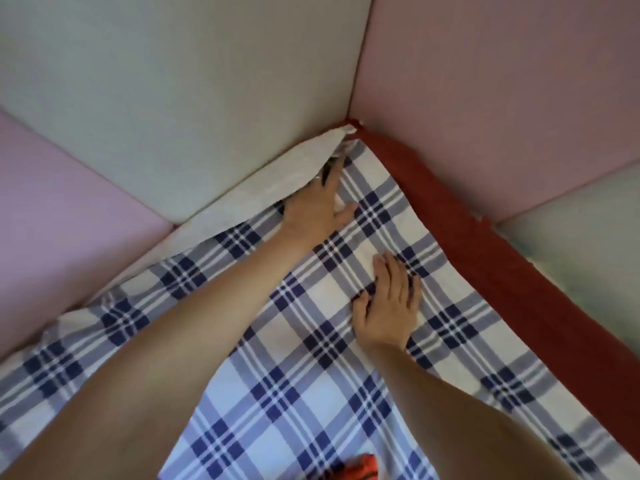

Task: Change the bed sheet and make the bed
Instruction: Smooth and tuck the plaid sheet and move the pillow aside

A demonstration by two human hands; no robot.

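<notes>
Presently, the plaid bed sheet [311,341], blue and white, lies spread over the bed and runs up into the far corner, where the padded panels meet. Its far corner point sits just short of that junction. Along the right edge of the bed a strip of red fabric [485,244] is exposed between the sheet and the pink panel [502,98]. Along the left edge a white layer [270,188] shows between the sheet and the off-white panel [173,98].

Left hand [318,202]: reached into the far corner, palm down on the sheet, fingers stretched straight toward the corner and thumb spread to the side. It grips nothing; it presses. The fingertips lie against the raised edge of the white layer and are blurred there.

Right hand [388,303]: nearer, resting flat on the sheet close to the right edge, fingers together and only slightly bent, thumb beside them. It holds nothing; the cloth beneath it is slightly creased.

An orange-red striped item [360,465] shows on the sheet at the bottom of the view, too cropped to identify
</notes>
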